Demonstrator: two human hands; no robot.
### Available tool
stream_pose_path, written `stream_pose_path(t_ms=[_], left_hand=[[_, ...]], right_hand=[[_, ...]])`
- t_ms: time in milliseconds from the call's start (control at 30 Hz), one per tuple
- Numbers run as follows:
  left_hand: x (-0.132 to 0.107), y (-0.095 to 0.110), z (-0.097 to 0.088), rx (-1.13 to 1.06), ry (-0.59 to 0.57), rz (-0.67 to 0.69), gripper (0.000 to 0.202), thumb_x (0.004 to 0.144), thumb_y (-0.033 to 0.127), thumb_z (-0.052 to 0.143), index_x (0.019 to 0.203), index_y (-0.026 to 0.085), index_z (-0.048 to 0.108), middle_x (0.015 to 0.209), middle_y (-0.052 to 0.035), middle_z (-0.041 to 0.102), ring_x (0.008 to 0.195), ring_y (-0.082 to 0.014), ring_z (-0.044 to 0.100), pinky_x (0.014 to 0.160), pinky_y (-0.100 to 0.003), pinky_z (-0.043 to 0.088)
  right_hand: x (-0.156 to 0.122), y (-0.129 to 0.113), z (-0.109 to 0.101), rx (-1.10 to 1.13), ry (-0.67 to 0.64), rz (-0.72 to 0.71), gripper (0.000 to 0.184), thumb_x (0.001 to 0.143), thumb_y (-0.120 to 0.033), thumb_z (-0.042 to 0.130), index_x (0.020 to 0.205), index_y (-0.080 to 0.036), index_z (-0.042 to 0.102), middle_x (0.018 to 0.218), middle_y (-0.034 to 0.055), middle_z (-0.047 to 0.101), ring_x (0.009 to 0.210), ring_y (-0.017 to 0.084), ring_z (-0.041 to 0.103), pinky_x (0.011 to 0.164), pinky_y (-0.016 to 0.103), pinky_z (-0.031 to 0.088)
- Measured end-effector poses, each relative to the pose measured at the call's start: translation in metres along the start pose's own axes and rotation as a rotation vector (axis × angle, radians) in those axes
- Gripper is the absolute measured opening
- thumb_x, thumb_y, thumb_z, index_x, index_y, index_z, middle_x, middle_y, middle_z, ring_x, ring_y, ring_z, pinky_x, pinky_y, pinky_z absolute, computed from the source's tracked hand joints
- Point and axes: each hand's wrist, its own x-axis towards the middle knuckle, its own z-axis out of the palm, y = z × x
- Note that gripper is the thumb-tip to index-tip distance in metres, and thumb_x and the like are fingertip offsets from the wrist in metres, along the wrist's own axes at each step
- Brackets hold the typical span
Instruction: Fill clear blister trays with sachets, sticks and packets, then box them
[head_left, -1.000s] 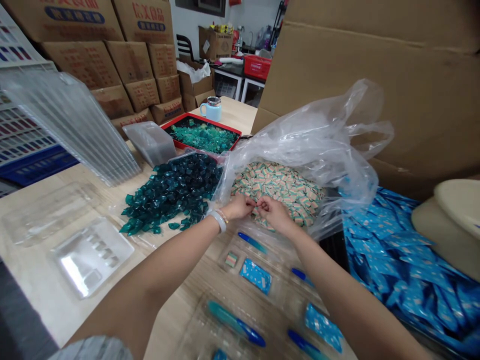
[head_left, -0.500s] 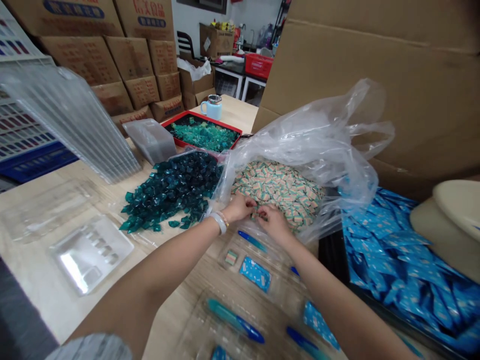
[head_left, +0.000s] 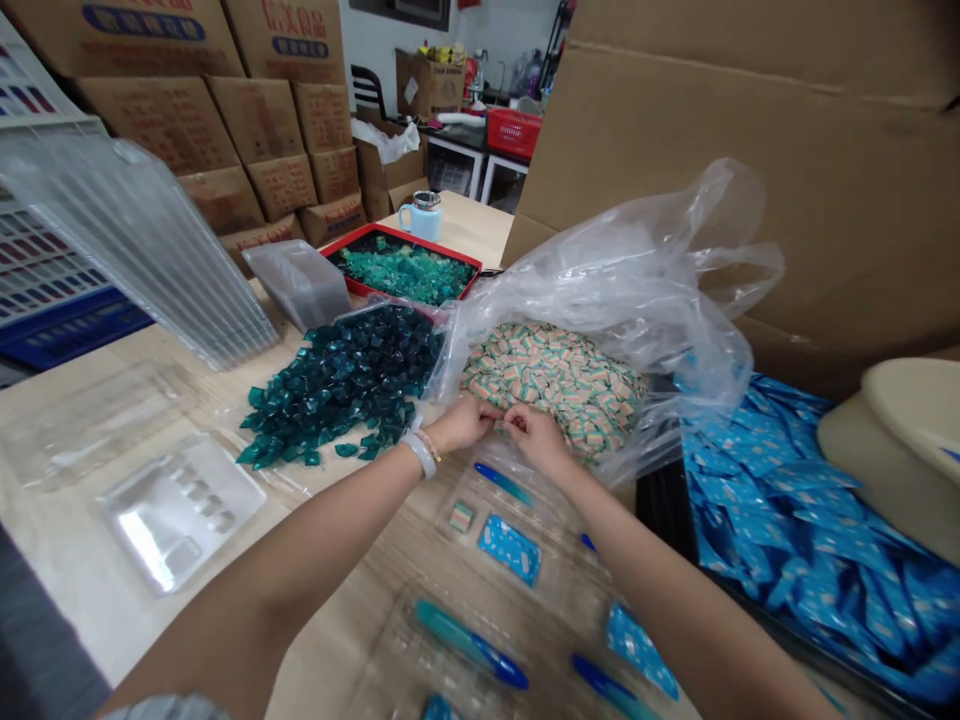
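While both hands bend over the pile, clear plastic trays [head_left: 180, 510] lie at 9 o'clock, then dark teal pods [head_left: 341, 385] just beside L hand [head_left: 463, 423]. Its fingers are curled and nearly closed, tips almost meeting those of R hand [head_left: 536, 440], similarly curled; can't tell if either has hold of sth. Striped sachets [head_left: 555, 385] sit at 12 o'clock, touching both hands, in an open clear bag [head_left: 600, 290]. Loose blue sachets [head_left: 795, 540] are at 3 o'clock.
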Motion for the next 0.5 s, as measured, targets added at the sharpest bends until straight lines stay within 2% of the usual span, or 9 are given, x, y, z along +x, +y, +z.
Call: stream_pose_path(t_ms=[67, 200, 367, 500], left_hand=[[-0.002, 0.001, 0.000, -0.014, -0.019, 0.028, 0.026, 0.070, 0.007, 0.044, 0.077, 0.014, 0.068, 0.065, 0.0001, 0.064, 0.058, -0.0108, 0.051, 0.056, -0.019, 0.038], [-0.007, 0.003, 0.003, 0.042, 0.050, 0.017, 0.020, 0.073, 0.011, 0.048, 0.073, 0.013, 0.068, 0.072, -0.0047, 0.066, 0.066, -0.0140, 0.055, 0.066, -0.023, 0.042], [-0.014, 0.006, 0.008, 0.079, 0.162, 0.051, 0.025, 0.075, 0.009, 0.046, 0.086, 0.015, 0.066, 0.086, -0.0067, 0.066, 0.080, -0.0164, 0.056, 0.079, -0.028, 0.043], [-0.021, 0.010, 0.010, 0.085, 0.175, 0.034, 0.021, 0.075, 0.012, 0.047, 0.085, 0.016, 0.066, 0.084, -0.0057, 0.065, 0.081, -0.0162, 0.056, 0.081, -0.028, 0.043]], right_hand=[[-0.002, -0.001, 0.003, 0.001, 0.016, 0.002, 0.009, 0.068, -0.016, 0.048, 0.072, -0.019, 0.056, 0.060, -0.0023, 0.053, 0.055, 0.012, 0.048, 0.055, 0.023, 0.037], [-0.009, -0.001, 0.004, -0.059, 0.037, 0.007, 0.023, 0.067, -0.012, 0.050, 0.087, -0.018, 0.060, 0.066, 0.0000, 0.056, 0.061, 0.014, 0.051, 0.061, 0.026, 0.040], [-0.012, -0.003, 0.003, -0.198, 0.008, -0.055, 0.019, 0.070, -0.011, 0.051, 0.082, -0.019, 0.063, 0.073, 0.0029, 0.057, 0.067, 0.015, 0.051, 0.065, 0.027, 0.040], [-0.014, -0.007, 0.003, -0.305, -0.015, -0.081, 0.014, 0.072, -0.012, 0.051, 0.079, -0.019, 0.062, 0.074, 0.0031, 0.056, 0.069, 0.015, 0.050, 0.065, 0.026, 0.038]])
